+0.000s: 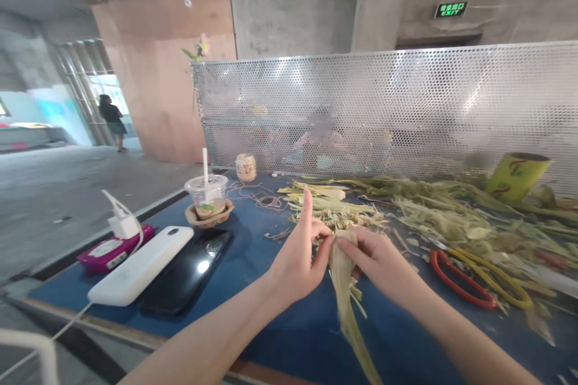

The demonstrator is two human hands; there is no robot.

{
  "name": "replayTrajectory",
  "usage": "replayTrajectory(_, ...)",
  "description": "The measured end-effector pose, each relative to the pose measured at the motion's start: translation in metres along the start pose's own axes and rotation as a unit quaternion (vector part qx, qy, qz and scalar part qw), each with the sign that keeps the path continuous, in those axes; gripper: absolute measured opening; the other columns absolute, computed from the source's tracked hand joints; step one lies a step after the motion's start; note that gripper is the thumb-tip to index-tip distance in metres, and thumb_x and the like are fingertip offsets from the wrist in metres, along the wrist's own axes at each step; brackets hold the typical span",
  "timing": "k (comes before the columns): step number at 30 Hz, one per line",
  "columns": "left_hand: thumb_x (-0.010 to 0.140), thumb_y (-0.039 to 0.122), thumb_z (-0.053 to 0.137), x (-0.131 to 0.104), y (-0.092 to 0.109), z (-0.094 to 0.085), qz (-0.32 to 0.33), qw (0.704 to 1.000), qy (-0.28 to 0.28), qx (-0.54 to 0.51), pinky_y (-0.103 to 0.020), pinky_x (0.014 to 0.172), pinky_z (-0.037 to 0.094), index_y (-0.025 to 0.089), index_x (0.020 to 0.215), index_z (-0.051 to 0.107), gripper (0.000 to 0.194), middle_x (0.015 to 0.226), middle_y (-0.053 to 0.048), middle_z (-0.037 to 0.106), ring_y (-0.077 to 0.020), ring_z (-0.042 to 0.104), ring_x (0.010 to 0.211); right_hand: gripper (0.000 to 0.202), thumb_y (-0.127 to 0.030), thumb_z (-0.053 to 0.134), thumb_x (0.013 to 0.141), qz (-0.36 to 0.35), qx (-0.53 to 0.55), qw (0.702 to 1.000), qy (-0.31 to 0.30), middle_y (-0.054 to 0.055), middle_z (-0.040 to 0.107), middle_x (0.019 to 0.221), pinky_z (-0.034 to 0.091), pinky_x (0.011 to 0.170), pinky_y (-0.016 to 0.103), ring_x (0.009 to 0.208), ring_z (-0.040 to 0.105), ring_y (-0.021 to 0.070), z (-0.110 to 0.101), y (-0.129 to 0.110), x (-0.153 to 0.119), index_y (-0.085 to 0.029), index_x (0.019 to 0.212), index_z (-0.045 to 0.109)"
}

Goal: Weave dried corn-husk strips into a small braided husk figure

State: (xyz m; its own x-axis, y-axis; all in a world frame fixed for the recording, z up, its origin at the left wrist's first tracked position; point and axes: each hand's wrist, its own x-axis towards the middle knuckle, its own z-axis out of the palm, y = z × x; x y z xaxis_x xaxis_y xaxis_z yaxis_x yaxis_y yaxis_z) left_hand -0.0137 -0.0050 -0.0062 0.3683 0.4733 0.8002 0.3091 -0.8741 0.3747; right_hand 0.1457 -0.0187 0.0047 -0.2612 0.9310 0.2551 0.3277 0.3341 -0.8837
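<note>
Between my two hands hangs a pale green corn husk strip (344, 277), its long tail trailing down toward the table's near edge. My left hand (307, 246) pinches its upper end from the left, with one finger pointing straight up. From the other side, my right hand (377, 255) grips the husk's top between thumb and fingers. The fingertips of both hands nearly meet there. Just beyond them lies a heap of shredded husk (356, 215) on the blue table (289, 337). Scissors (465, 283) with one red and one yellow handle loop rest right of my right hand.
At left are a black phone (187, 274), a white power bank (139, 267), a magenta power strip (111, 252) and a plastic cup (206, 192) with a straw. More husks (433, 210) and a green-yellow tin (519, 174) lie rightward. A perforated metal screen (370, 114) stands behind.
</note>
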Motion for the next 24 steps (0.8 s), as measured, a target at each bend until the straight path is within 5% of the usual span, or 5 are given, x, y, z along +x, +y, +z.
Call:
replayTrajectory(4,0.086,0.012,0.046,-0.001,-0.001,0.0,-0.021,1.0,-0.003,-0.019,-0.041,0.084,0.049,0.021,0.143,-0.017,0.085,0.077,-0.002,0.063,-0.0191,0.058,0.078,0.027,-0.037,0.052,0.074,-0.018,-0.017,0.999,0.041,-0.005,0.038,0.053,0.031,0.045,0.021,0.048,0.037,0.0083,-0.001,-0.003,0.0,-0.018,0.057,0.043)
replayTrajectory(13,0.082,0.009,0.053,-0.005,0.006,0.006,0.021,0.992,0.102,0.07,-0.04,0.083,0.05,0.027,0.144,-0.009,0.09,0.076,0.001,0.067,-0.0193,0.062,0.081,0.025,-0.039,0.056,0.07,0.088,0.243,0.965,0.034,-0.006,0.039,0.052,0.025,0.042,0.019,0.044,0.034,0.0065,0.006,0.001,0.003,-0.017,0.063,0.048)
replayTrajectory(17,0.082,0.024,0.058,-0.002,0.01,0.002,-0.142,0.985,0.066,-0.067,-0.039,0.077,0.052,0.026,0.144,-0.011,0.092,0.081,-0.001,0.068,-0.0191,0.065,0.074,0.026,-0.04,0.049,0.078,-0.001,0.053,0.996,0.069,-0.005,0.038,0.056,0.028,0.046,0.021,0.05,0.035,0.0083,0.003,0.0,0.002,-0.018,0.064,0.046)
replayTrajectory(20,0.076,0.033,0.065,0.003,0.013,-0.001,-0.307,0.929,0.034,-0.202,-0.028,0.061,0.052,0.022,0.144,-0.009,0.101,0.078,0.0,0.067,-0.0139,0.062,0.063,0.024,-0.032,0.046,0.082,-0.059,-0.066,0.992,0.084,-0.005,0.037,0.056,0.027,0.048,0.021,0.051,0.035,0.0084,0.0,0.0,0.0,-0.018,0.062,0.043)
replayTrajectory(24,0.075,0.031,0.066,0.005,0.013,-0.003,-0.326,0.916,0.018,-0.234,-0.024,0.057,0.048,0.021,0.145,-0.003,0.098,0.074,0.001,0.064,-0.0102,0.056,0.059,0.022,-0.028,0.044,0.082,-0.075,-0.1,0.989,0.084,-0.006,0.035,0.054,0.025,0.047,0.021,0.049,0.033,0.0078,0.0,0.0,-0.002,-0.019,0.061,0.041)
